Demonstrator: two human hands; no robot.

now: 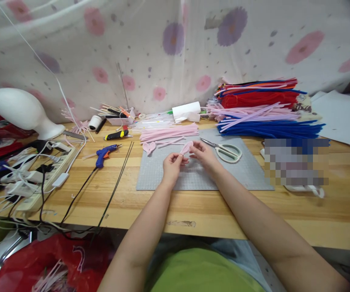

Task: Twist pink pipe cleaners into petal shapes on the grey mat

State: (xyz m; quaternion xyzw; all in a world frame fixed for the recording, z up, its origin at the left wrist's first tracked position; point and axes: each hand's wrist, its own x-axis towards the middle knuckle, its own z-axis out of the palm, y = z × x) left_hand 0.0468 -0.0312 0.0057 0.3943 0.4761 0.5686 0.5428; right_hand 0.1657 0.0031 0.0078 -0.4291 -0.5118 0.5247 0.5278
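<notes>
A pink pipe-cleaner loop is held up over the grey cutting mat. My left hand pinches its lower end between thumb and fingers. My right hand has its curled fingertips at the loop's upper right side, closed on it. Left of my hands, a finished-looking pink heart-like piece lies on the mat's corner. A few loose pink stems lie behind the hands, before a pile of pink pipe cleaners. Scissors with pale handles rest just right of my right hand.
Bundles of blue, pink and red pipe cleaners stand at the back right. A blue glue gun, a yellow-black cutter and thin dark rods lie left. Power strips with tangled cables and a white foam head are farther left.
</notes>
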